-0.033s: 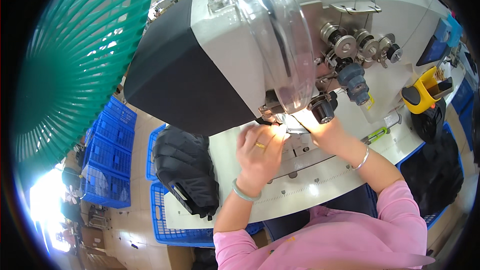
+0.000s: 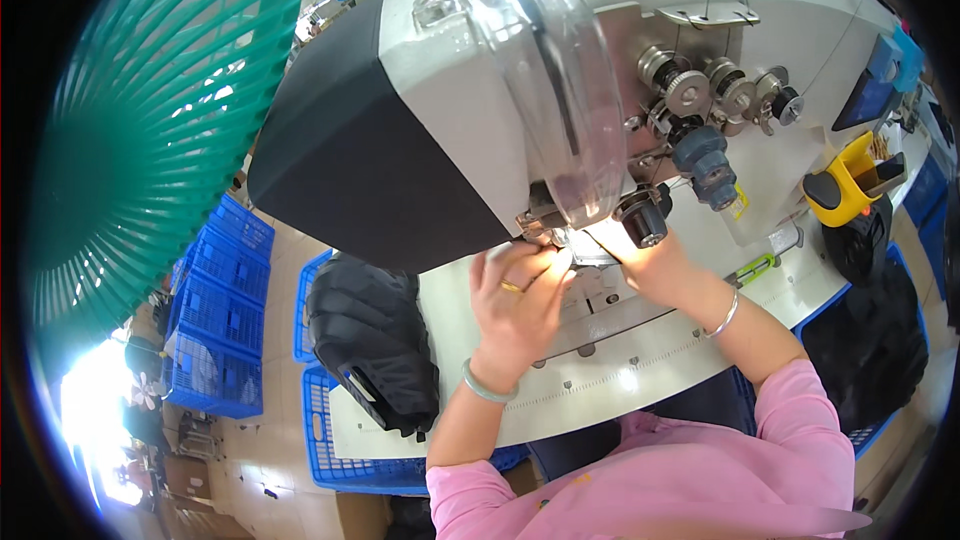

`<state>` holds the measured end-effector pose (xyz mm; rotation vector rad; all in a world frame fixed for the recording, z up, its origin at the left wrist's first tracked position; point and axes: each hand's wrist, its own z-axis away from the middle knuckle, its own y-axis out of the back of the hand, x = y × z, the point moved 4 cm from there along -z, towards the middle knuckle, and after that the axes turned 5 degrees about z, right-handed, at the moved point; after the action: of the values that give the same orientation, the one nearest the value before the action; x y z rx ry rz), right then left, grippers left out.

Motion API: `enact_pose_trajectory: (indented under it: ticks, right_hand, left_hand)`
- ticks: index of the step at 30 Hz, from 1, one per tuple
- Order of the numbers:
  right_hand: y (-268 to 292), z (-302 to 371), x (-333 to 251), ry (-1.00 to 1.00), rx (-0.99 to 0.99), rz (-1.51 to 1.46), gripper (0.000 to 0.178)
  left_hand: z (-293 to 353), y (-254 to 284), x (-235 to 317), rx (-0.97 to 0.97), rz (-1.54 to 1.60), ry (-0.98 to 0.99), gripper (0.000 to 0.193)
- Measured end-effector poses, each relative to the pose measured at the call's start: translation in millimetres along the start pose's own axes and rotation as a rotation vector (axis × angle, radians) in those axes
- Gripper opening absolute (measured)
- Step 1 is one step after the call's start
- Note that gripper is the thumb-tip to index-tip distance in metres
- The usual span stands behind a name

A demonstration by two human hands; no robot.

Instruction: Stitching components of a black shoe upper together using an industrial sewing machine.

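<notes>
A big white and black sewing machine (image 2: pixel 420 110) with a clear plastic guard (image 2: pixel 560 80) fills the top of the view. My left hand (image 2: pixel 515 305), wearing a gold ring and a green bangle, lies on the white machine table (image 2: pixel 620 370) with its fingers bent toward the needle area (image 2: pixel 570 240). My right hand (image 2: pixel 655 260), with a thin silver bracelet at the wrist, reaches under the machine head from the right. The fingertips of both hands meet in the bright lamp glare there. What they pinch is washed out.
A green fan guard (image 2: pixel 150 90) covers the upper left. Blue crates (image 2: pixel 220 340) stand on the floor at left, and one bears a pile of black fabric (image 2: pixel 375 340). More black fabric (image 2: pixel 870 340) lies at right, below a yellow and black holder (image 2: pixel 850 185).
</notes>
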<state>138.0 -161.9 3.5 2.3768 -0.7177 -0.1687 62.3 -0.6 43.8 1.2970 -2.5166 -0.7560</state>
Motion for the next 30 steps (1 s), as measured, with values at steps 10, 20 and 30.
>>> enact_pose_trajectory:
  ticks: [10, 20, 30]
  right_hand:
    - [2, 4, -2, 0.068, 0.174, -0.218, 0.039]
    - [-2, 0, -5, 0.045, 0.238, -0.213, 0.038]
    - [-5, -10, 8, 0.017, 0.201, -0.293, 0.039]
  left_hand:
    - [10, 6, -20, -0.194, 0.263, 0.160, 0.041]
    - [6, 7, -12, -0.162, 0.170, 0.131, 0.046]
    - [8, 5, -12, -0.119, 0.114, 0.125, 0.046]
